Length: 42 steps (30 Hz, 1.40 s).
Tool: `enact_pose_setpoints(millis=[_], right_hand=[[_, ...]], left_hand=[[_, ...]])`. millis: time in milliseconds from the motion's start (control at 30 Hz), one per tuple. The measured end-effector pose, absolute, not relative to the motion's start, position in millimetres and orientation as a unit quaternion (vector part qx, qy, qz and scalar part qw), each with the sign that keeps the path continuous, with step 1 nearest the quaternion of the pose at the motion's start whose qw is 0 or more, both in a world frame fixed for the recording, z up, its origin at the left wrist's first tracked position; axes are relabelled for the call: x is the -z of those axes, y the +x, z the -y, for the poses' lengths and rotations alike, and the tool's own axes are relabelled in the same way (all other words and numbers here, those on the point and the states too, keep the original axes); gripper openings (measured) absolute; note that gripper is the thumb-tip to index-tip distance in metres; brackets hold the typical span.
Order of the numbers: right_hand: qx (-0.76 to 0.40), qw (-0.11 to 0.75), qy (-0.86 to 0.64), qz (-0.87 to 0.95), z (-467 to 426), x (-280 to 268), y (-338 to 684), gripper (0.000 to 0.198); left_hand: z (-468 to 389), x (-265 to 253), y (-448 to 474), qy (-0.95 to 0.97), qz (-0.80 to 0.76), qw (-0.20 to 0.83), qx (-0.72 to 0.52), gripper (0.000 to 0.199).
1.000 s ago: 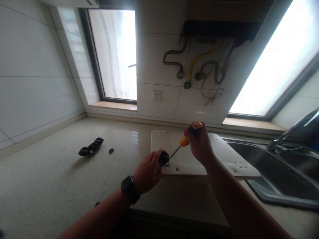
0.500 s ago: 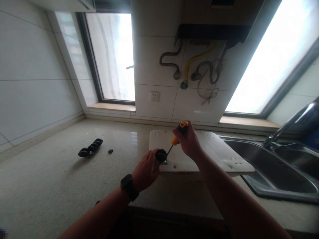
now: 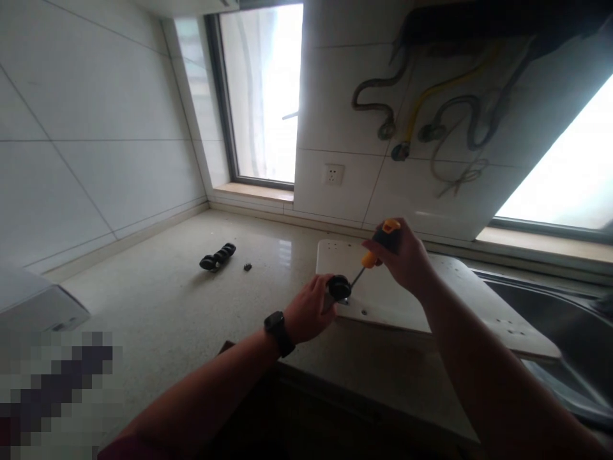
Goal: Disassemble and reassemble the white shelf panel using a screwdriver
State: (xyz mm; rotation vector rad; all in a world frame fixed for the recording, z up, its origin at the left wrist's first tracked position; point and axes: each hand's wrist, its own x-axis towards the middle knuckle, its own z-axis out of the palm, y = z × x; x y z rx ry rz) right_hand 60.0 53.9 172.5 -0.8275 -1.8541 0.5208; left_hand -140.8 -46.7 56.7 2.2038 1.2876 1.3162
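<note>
Speckled stone countertop [image 3: 163, 319], view swung L: L hand [image 3: 308, 311] still clamped on round black wheel [image 3: 340, 288], R hand [image 3: 406, 257] on yellow-black screwdriver [image 3: 370, 258]; work cont.

The left hand [image 3: 311, 311] and right hand [image 3: 406, 257] are bare; a black smartwatch [image 3: 279, 332] (squarish face, dark band) circles the left wrist [image 3: 294, 327], a dark purplish sleeve [image 3: 131, 449] further up.

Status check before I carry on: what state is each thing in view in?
Right hand, closed around the screwdriver.
Screwdriver, tilted, its tip beside the black wheel.
Left hand, gripping the black wheel.
Black wheel, at the white board's near left corner; fastening unclear.
White board, lying flat, partly over the sink.
Other black wheels, in a row on the counter.
Small dark pieces, heaped together.
Wall socket, nothing plugged in.
Watch, screen dark.
</note>
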Motion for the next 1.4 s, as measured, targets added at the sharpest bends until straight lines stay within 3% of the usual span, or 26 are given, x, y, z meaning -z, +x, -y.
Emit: enact_pose_setpoints(millis=[133, 367, 567, 833, 1400], right_hand=[[-0.184, 0.523, -0.384, 0.739, -41, -178, 56, 0.061], [-0.127, 0.542, -0.402, 0.727, -27, -175, 52, 0.057], [-0.148, 0.522, -0.353, 0.762, -29, -173, 56, 0.059], [-0.128, 0.471, -0.346, 0.801, -30, -182, 61, 0.044], [-0.074, 0.514, -0.376, 0.768, -40, -176, 70, 0.052]], left_hand=[[49, -57, -141, 0.749, -0.456, 0.144, -0.460, 0.050], [53, -59, -132, 0.698, -0.508, 0.160, -0.479, 0.029], [52, -59, -130, 0.693, -0.500, 0.164, -0.492, 0.029], [57, -61, -131, 0.713, -0.473, 0.154, -0.494, 0.039], [56, -58, -123, 0.701, -0.485, 0.151, -0.501, 0.039]])
